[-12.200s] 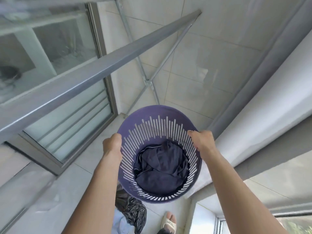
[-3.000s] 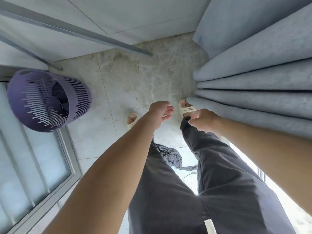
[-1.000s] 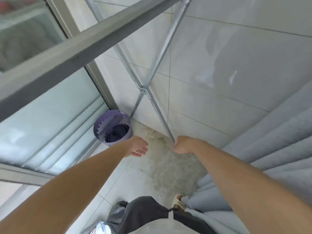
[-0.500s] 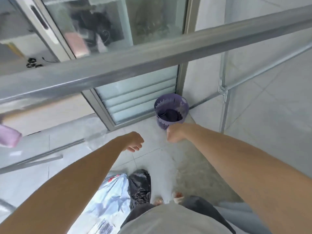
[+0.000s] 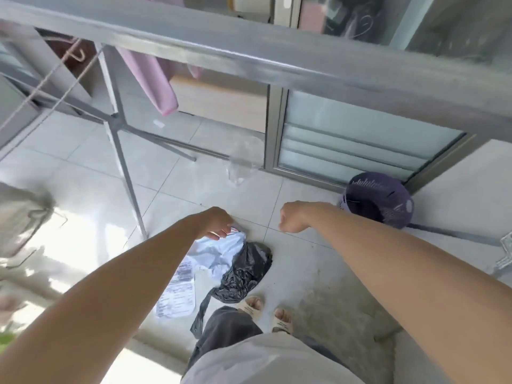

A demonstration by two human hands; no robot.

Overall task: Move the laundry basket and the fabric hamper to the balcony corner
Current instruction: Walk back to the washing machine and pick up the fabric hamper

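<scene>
The purple slatted laundry basket (image 5: pixel 379 200) stands on the tiled floor at the right, against the frosted glass door and close to the wall corner, with dark clothes inside. My right hand (image 5: pixel 293 220) hangs in a loose fist just left of the basket, apart from it and holding nothing. Above a white bag, my left hand (image 5: pixel 219 223) hangs empty with its fingers loosely apart. A blurred grey fabric container with a cord (image 5: pixel 22 214) sits at the far left edge; it may be the hamper.
A metal drying-rack bar (image 5: pixel 249 56) crosses the top, and its leg (image 5: pixel 124 173) comes down at the left. A pink garment (image 5: pixel 149 76) hangs from it. A white mail bag (image 5: pixel 210 259), a black plastic bag (image 5: pixel 243 270) and clear plastic (image 5: pixel 243 162) lie on the floor.
The view has swung left, so the basket now sits at the right instead of the centre. Both hands stay empty and have dropped slightly toward the floor bags.
</scene>
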